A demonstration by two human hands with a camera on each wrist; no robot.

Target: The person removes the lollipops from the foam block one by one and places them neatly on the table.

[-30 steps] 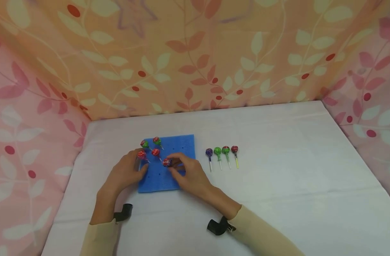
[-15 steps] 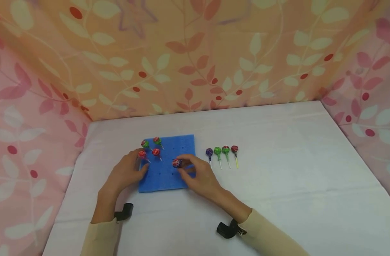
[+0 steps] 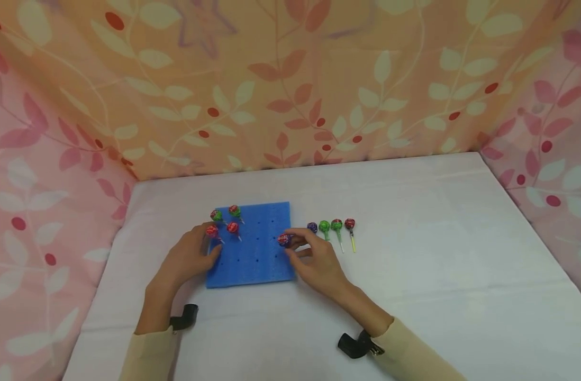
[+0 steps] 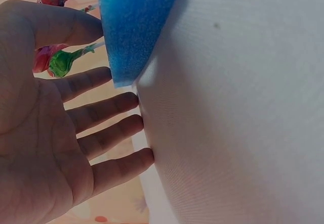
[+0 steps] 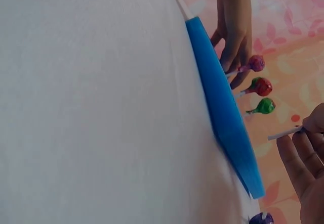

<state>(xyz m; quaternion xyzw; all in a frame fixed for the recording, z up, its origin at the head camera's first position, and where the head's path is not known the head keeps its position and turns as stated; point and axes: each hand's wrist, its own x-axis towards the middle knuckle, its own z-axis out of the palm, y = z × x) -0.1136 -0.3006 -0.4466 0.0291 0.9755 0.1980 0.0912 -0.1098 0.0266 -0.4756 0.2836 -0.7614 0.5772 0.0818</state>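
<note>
My right hand (image 3: 321, 264) pinches a red-and-blue wrapped lollipop (image 3: 283, 239) over the right side of a blue foam board (image 3: 247, 271) with small holes. In the right wrist view its white stick (image 5: 284, 132) points toward the board, with a gap between them. Along the board's left edge, my left hand (image 3: 188, 256) rests with fingers extended and thumb at the front face (image 4: 50, 107). Upright in the board's left part stand two green-and-red lollipops (image 3: 235, 210) at the back and two red ones (image 3: 232, 227) in front, one beside the left fingers.
Right of the board several lollipops lie in a row: a purple one (image 3: 311, 227) partly behind the right hand, a green one (image 3: 324, 226), a green-and-red one (image 3: 336, 224) and a red one with a yellow stick (image 3: 350, 223). Floral curtains (image 3: 290, 84) enclose the white table (image 3: 424, 238).
The right hand has moved to the right across the board, carrying the lollipop from near the front red one to the right side. The left hand has stayed in place.
</note>
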